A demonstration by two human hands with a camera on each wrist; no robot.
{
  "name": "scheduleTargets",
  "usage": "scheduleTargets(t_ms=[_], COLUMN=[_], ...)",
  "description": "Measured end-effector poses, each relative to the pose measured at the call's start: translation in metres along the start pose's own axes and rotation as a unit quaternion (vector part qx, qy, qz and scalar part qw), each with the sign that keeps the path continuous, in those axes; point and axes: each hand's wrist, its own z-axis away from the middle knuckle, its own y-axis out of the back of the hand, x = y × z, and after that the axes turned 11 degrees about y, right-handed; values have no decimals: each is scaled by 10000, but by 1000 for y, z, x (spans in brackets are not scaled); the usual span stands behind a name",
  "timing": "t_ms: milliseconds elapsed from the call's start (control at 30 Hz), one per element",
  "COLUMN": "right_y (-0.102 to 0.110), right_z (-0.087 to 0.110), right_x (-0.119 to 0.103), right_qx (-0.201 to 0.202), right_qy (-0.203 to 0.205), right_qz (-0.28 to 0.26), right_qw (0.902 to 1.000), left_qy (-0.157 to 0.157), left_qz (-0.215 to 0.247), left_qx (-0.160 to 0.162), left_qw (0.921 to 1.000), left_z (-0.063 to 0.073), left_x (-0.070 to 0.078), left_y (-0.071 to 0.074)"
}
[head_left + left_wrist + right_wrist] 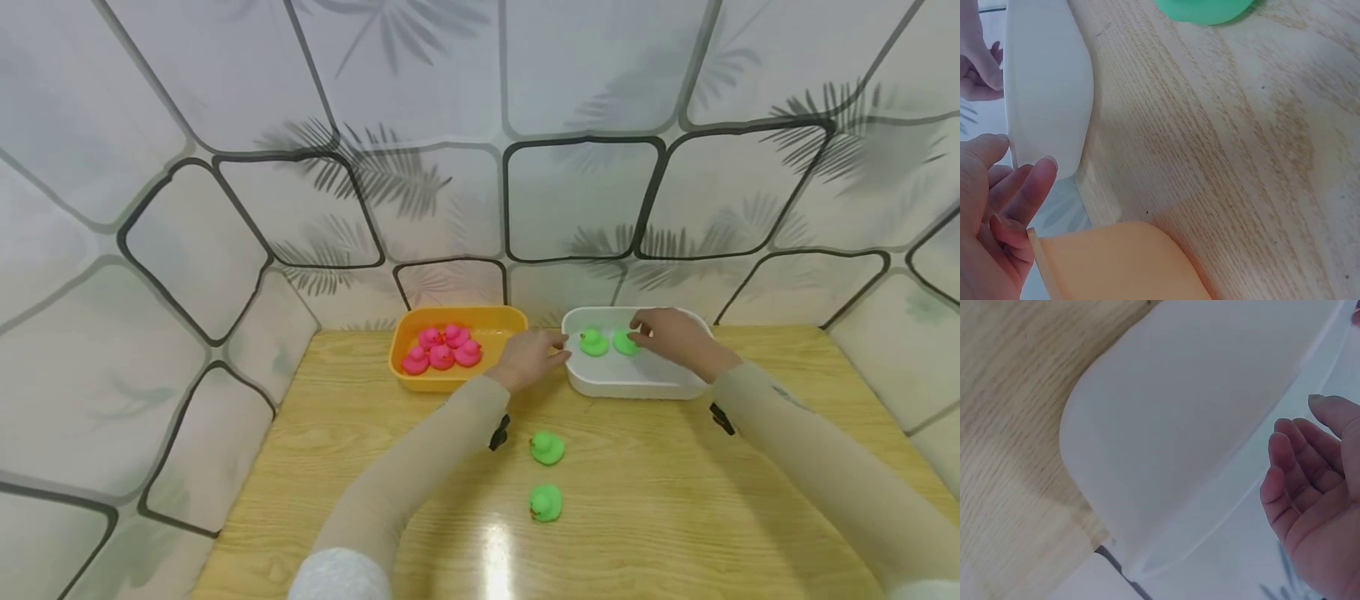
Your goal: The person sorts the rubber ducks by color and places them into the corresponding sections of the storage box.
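In the head view, my left hand (528, 358) reaches over the right end of an orange tray (510, 322) to a white tray (637, 389). The left wrist view shows its thumb and fingers (1038, 184) pinching the white tray's rim at the left end. My right hand (678, 340) is above the white tray, its fingertips beside a green rubber duck (624, 342). Seen from the right wrist, that hand (1316, 481) has loosely bent fingers, the thumb apart, and nothing between them. Another green duck (594, 342) sits to the left in the same tray.
Several pink rubber ducks (442, 357) sit grouped in the orange tray's left part. Two more green ducks stand on the wooden table in front of the trays, one (547, 448) farther back and one (546, 503) nearer. A patterned wall (581, 200) rises behind the trays.
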Motion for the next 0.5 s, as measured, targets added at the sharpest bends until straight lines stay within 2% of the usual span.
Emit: scheduleTargets(t_ms=[167, 500], right_y=[5, 13], right_z=[9, 32], right_x=[-16, -42], right_qx=[200, 539], right_qy=[326, 713], right_qz=[-52, -124], right_qw=[9993, 9959], left_qy=[-44, -91], left_qz=[0, 51], left_qx=[59, 100], left_qw=[10000, 9999], left_z=[0, -1], left_x=[-1, -1], left_y=[-1, -3])
